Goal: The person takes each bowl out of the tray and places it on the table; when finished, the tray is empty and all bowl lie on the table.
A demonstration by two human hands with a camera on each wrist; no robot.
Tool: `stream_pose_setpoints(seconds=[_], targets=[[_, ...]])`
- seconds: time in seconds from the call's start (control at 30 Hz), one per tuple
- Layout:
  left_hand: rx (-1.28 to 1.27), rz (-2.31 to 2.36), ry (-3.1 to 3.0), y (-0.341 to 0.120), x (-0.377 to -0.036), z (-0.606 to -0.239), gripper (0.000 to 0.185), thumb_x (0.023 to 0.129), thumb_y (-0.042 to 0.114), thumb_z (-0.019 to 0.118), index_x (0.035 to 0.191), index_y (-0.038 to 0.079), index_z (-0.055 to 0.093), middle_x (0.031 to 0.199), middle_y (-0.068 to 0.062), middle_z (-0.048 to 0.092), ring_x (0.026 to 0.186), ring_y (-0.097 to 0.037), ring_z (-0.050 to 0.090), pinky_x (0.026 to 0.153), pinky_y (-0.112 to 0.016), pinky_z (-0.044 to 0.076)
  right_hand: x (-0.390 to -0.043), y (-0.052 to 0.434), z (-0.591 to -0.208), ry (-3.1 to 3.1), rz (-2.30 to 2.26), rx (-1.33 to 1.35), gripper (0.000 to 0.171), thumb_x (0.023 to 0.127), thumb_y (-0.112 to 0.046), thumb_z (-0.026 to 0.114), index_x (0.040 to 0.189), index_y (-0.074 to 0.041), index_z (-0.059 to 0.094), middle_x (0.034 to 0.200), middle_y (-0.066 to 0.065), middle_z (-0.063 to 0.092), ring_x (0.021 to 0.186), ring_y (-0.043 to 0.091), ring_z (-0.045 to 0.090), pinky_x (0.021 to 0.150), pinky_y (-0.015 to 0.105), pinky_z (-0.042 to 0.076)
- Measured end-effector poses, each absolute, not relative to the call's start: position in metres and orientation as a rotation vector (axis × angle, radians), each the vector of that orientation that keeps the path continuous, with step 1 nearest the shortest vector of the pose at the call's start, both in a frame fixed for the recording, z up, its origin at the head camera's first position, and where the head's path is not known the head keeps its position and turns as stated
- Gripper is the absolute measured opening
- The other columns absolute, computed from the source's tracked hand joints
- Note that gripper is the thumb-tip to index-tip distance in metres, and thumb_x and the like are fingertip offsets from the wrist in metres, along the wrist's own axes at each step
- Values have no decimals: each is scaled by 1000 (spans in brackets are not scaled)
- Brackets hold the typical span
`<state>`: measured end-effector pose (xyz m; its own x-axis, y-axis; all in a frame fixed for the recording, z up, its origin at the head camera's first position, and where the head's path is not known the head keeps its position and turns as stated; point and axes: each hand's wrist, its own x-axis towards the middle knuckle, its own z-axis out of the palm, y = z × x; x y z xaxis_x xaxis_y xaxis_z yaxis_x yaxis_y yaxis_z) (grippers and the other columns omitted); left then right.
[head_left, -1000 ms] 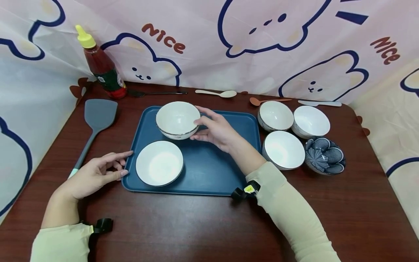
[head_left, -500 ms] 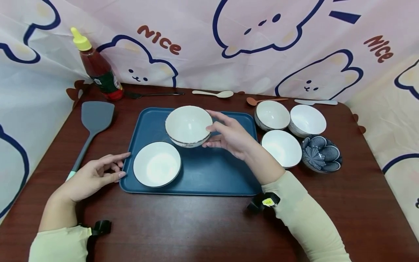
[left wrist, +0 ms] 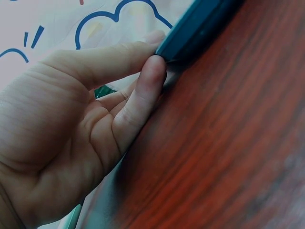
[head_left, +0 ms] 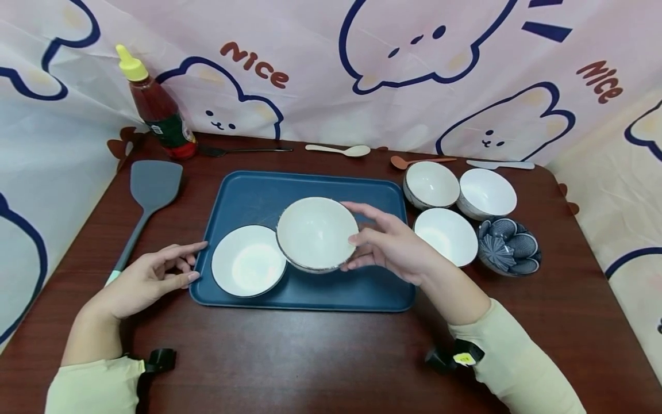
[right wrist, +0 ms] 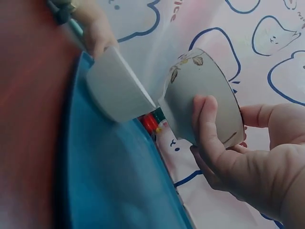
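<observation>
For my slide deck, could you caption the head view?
Right hand holds a white bowl above the blue tray.

White bowl [head_left: 315, 233] held tilted above blue tray [head_left: 331, 290].

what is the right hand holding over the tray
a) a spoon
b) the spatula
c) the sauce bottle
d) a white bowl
d: the right hand grips a white bowl by its rim, tilted and lifted above the blue tray; the wrist view shows fingers curled on its outside.
</observation>
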<state>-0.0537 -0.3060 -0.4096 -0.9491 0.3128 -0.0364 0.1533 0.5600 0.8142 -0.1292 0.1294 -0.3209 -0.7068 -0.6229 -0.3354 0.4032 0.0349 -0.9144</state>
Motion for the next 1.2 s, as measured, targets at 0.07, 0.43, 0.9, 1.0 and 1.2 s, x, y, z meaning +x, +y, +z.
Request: stream_pose_setpoints(seconds=[0.07, 0.43, 0.9, 1.0, 1.2], targets=[[391, 1336, 2614, -306, -54, -410, 54, 94, 6, 67, 145, 9, 50, 99, -1, 59, 88, -6, 56, 65, -19, 49, -124, 137, -322, 1552, -1758, -237, 61, 100, -7, 52, 156, -22, 31, 132, 23, 54, 87, 26, 74, 82, 38, 59], [392, 1351, 2606, -305, -53, -411, 53, 95, 6, 66, 145, 8, 50, 99, -2, 58, 88, -6, 55, 63, -20, 49, -103, 179, -335, 1521, -1701, -313, 67, 99, -1, 52, 158, -22, 26, 150, 24, 34, 98, 33, 68, 81, 42, 59], [415, 1337, 2619, -307, -54, -410, 54, 94, 6, 67, 145, 10, 51, 102, -2, 57, 90, -6, 55, 65, -19, 49, -79, 249, -344, 1552, -1578, -493, 69, 101, 3, 44, 161, -17, 17, 148, 14, 41, 111, 37, 63, 81, 53, 57], [391, 1337, 2621, -307, -53, -411, 53, 94, 7, 68, 145, 11, 52, 101, -1, 57, 89, -6, 56, 65, -20, 49, -78, 264, -344, 1559, -1562, -512, 68, 101, 5, 42, 160, -16, 18, 148, 10, 41, 115, 36, 60, 80, 54, 57], [395, 1327, 2627, -307, -53, -411, 53, 94, 7, 68, 145, 11, 52, 102, -1, 57, 89, -6, 55, 66, -19, 49, -78, 292, -349, 1564, -1531, -506, 67, 100, 6, 40, 159, -15, 19, 150, 2, 41, 121, 28, 56, 82, 54, 57]])
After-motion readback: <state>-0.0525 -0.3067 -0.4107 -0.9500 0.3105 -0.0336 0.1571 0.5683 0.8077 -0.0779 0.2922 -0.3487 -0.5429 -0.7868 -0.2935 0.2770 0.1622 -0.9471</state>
